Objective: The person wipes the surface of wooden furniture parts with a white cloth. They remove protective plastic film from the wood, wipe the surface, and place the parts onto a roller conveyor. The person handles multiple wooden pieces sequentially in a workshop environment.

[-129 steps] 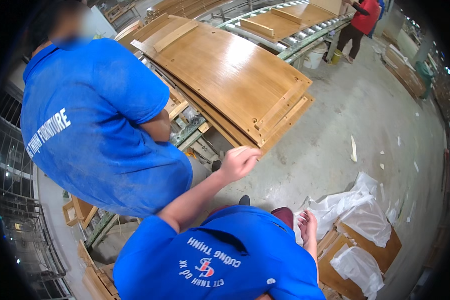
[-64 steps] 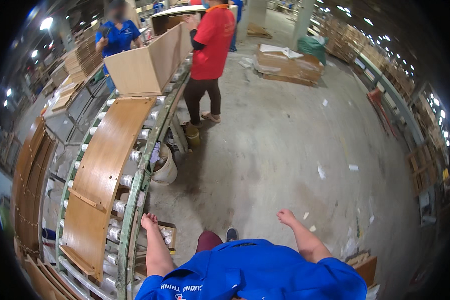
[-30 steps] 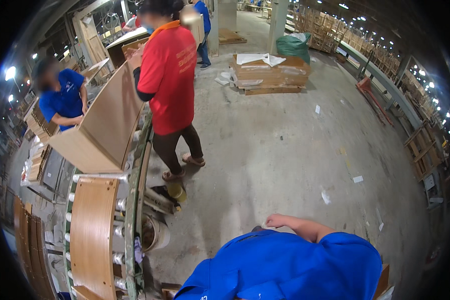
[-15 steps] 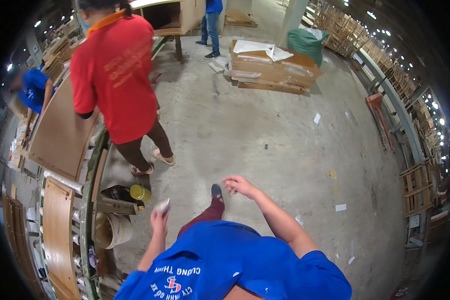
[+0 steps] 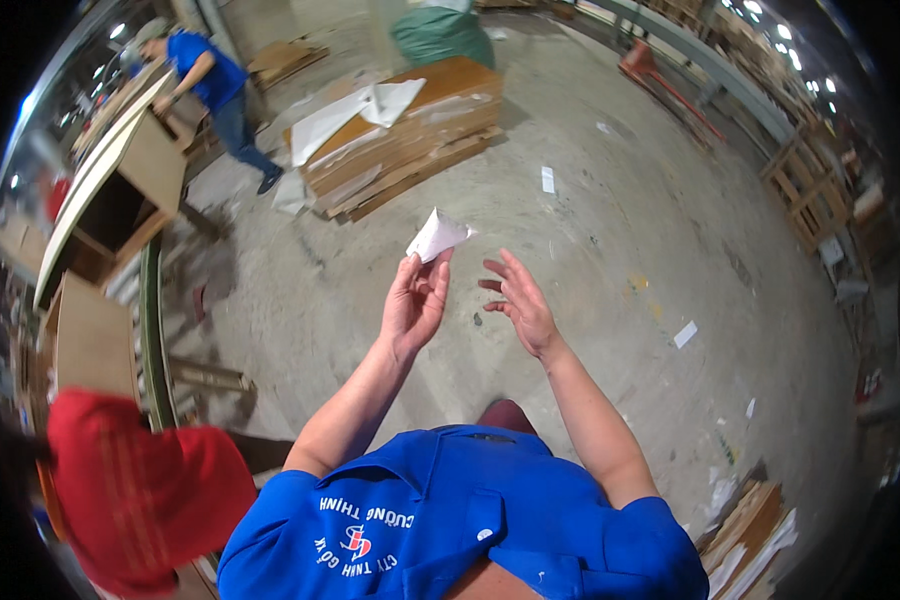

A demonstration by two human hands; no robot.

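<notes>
You've got scuffed grey concrete floor (image 5: 610, 260) out front, a big stack of boards (image 5: 425, 125) at 12 o'clock, red pallet jack (image 5: 644, 64) around 1, bright ceiling lights (image 5: 784, 32) near 2, green conveyor rail (image 5: 152, 340) at 9.

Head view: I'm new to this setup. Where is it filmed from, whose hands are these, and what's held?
It comes from a camera on a person's head, looking down; its wide lens bends straight edges. No robot here: the wearer is bare-handed. The wearer's left hand holds a folded white piece, perhaps paper; the right hand is open beside it, holding nothing visible. On the grey floor stands a stack of brown boards with a white sheet on top; scraps lie to the right. The red shirt is a co-worker's.
</notes>
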